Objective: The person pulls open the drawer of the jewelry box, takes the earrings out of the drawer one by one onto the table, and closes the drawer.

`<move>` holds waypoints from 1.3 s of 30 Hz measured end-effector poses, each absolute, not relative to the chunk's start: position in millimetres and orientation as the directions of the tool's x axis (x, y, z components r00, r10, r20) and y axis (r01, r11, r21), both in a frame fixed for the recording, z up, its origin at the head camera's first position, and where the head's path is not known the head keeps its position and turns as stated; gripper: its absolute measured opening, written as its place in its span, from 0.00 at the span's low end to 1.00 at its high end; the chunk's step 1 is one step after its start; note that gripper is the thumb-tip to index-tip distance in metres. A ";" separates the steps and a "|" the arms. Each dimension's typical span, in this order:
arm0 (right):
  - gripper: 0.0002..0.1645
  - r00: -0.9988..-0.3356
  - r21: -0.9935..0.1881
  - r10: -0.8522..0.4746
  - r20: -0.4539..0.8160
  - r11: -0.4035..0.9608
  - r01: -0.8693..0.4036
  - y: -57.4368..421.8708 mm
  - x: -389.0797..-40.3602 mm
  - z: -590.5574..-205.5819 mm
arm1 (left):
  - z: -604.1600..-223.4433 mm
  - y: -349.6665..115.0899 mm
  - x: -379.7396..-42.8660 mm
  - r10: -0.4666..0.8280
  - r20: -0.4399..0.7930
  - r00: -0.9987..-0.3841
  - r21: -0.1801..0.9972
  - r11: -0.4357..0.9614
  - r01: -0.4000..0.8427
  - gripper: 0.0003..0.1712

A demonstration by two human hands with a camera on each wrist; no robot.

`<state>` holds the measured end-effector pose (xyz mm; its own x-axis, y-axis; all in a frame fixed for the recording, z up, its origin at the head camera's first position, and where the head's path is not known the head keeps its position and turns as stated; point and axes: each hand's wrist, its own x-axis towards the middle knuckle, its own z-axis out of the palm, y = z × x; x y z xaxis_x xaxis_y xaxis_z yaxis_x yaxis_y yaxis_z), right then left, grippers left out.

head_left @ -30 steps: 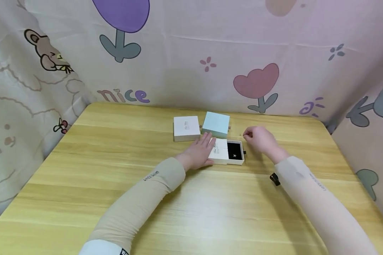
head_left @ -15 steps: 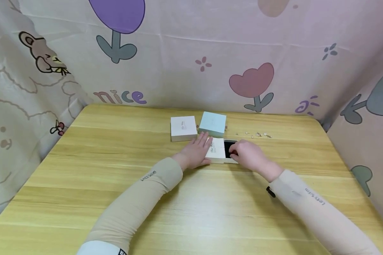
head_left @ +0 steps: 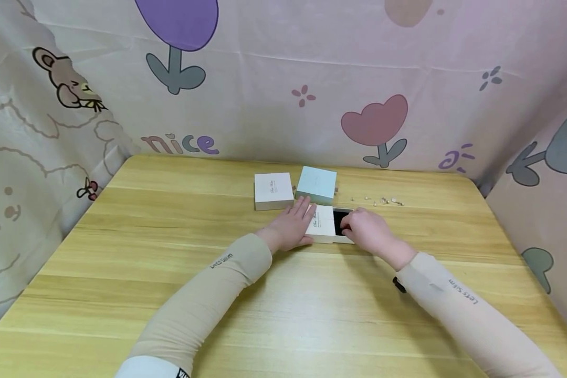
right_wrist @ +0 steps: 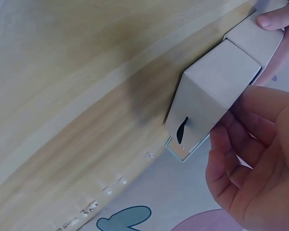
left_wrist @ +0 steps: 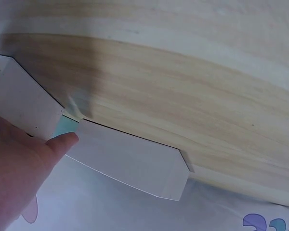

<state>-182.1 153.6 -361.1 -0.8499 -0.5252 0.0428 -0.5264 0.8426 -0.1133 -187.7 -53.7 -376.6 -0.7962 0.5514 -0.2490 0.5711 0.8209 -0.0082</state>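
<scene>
A small white drawer-style gift box (head_left: 322, 222) lies on the table with its drawer (right_wrist: 221, 72) partly pulled out to the right. The drawer has a black lining (head_left: 338, 219) and a black ribbon tab (right_wrist: 182, 130). My left hand (head_left: 290, 226) rests on the outer sleeve, fingers straight and spread, thumb along the near side. At the drawer, my right hand (head_left: 369, 231) has its thumb and index fingertips brought together over the lining. Whatever may lie between those fingertips is hidden. Several small earrings (head_left: 382, 200) lie behind the right hand.
A second white box (head_left: 273, 189) and a pale blue box (head_left: 316, 184) stand behind the gift box, both closed. The wooden table (head_left: 217, 325) backs onto a printed fabric curtain (head_left: 274, 79).
My right hand has moved from the earrings, left and nearer, to the drawer, and stays there over the last half second. My left hand keeps its place on the sleeve.
</scene>
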 end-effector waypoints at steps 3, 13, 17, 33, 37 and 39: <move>0.04 -0.849 -0.104 -0.527 0.035 0.843 -0.527 152.9 -182.3 -361.5 | -378.3 -53.3 -188.4 0.549 -0.254 -0.796 -0.012 0.822 0.570 0.48; 0.02 -0.855 -0.087 -0.518 0.040 0.850 -0.519 151.4 -184.7 -363.1 | -378.3 -53.4 -188.0 0.557 -0.236 -0.796 -0.007 0.819 0.574 0.48; 0.04 -0.855 -0.076 -0.518 0.039 0.851 -0.519 150.5 -184.8 -362.2 | -376.9 -53.9 -187.1 0.559 -0.234 -0.795 -0.001 0.818 0.575 0.47; 0.16 -0.843 -0.047 -0.538 -0.017 0.842 -0.537 146.2 -184.1 -358.7 | -377.5 -52.3 -187.7 0.555 -0.242 -0.796 -0.013 0.818 0.575 0.47; 0.16 -0.843 -0.071 -0.537 -0.027 0.842 -0.535 146.7 -183.3 -356.8 | -377.5 -52.5 -188.1 0.554 -0.244 -0.796 -0.012 0.819 0.573 0.48; 0.16 -0.842 -0.087 -0.539 -0.029 0.840 -0.535 147.1 -183.1 -355.9 | -377.3 -52.6 -188.2 0.554 -0.246 -0.795 -0.014 0.819 0.574 0.48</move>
